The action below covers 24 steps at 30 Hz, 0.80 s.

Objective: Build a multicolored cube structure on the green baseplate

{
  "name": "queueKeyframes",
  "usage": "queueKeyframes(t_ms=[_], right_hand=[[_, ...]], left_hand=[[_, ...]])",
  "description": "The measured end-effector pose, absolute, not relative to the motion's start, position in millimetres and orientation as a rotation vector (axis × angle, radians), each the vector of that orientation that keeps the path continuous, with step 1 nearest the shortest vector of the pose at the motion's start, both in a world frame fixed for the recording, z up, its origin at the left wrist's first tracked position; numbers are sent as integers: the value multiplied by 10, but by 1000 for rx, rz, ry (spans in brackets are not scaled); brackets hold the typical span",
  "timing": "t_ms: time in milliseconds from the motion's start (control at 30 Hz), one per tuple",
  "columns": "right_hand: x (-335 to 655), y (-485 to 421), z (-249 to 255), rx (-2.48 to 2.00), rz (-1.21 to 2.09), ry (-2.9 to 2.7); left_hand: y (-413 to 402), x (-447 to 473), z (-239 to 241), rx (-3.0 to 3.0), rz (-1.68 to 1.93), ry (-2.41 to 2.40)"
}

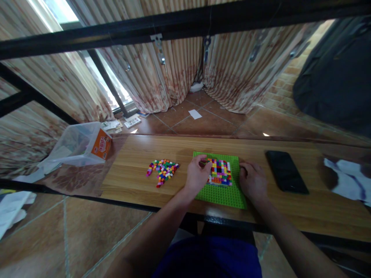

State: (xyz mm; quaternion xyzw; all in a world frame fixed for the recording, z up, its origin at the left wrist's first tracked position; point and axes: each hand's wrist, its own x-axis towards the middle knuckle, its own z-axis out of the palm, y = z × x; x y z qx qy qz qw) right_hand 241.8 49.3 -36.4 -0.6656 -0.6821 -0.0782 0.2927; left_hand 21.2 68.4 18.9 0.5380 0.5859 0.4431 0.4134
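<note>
A green studded baseplate (222, 199) lies on the wooden table in front of me. On it sits a block of many-coloured toy bricks (223, 177), with a dark square near its middle. My left hand (197, 173) is over the left side of this block, thumb and forefinger curled towards each other at its upper left corner. Whatever lies between those fingertips is too small to name. Beside the plate's right edge rests my right hand (253, 181), its fingers curled in and their tips at the edge. What they hold, if anything, is hidden.
Loose coloured bricks (164, 170) lie piled left of the plate. A black phone (286, 172) is on the right, with crumpled white paper (346, 177) beyond. A clear plastic bin (78, 144) stands at the left. A black metal bar (179, 27) crosses above.
</note>
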Motion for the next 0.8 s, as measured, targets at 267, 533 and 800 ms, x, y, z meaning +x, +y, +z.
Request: queueKeyframes(t_ms=[267, 533, 800], right_hand=[[2464, 496, -390, -1777, -221, -1855], [2492, 501, -407, -1780, -233, -1861], [2460, 484, -361, -1769, -207, -1846]], left_hand=[[654, 236, 189, 1303, 1149, 1493], [464, -281, 183, 1539, 1149, 1597], [446, -772, 142, 2154, 767, 1994]])
